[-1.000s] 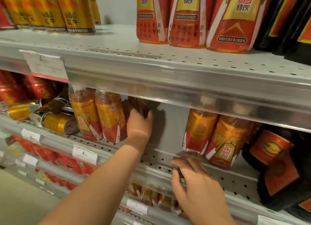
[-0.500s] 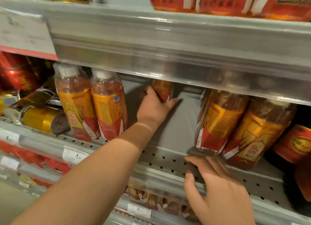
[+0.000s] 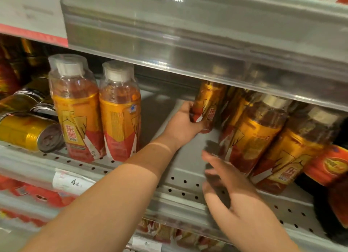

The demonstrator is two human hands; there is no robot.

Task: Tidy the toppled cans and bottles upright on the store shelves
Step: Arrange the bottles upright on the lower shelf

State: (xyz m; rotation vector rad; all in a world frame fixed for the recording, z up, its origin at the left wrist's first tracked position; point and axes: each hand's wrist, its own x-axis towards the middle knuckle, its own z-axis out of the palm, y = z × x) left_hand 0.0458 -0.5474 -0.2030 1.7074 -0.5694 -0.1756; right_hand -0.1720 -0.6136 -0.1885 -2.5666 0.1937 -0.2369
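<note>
My left hand reaches deep into the middle shelf and grips the lower part of an orange-and-red drink bottle at the back. My right hand hovers open and blurred above the shelf's front edge, just left of two bottles that lean to the right. Two upright bottles of the same drink stand at the left. Gold cans lie toppled on their sides at the far left.
The shelf above overhangs low, hiding the tops of the back bottles. Dark bottles with red labels stand at the far right. A price tag sits on the shelf rail. Red packs fill the lower shelf.
The view has moved closer and lower. My left hand has shifted right with the back bottle in its grip. My right hand has lifted off the shelf edge toward the leaning bottles.
</note>
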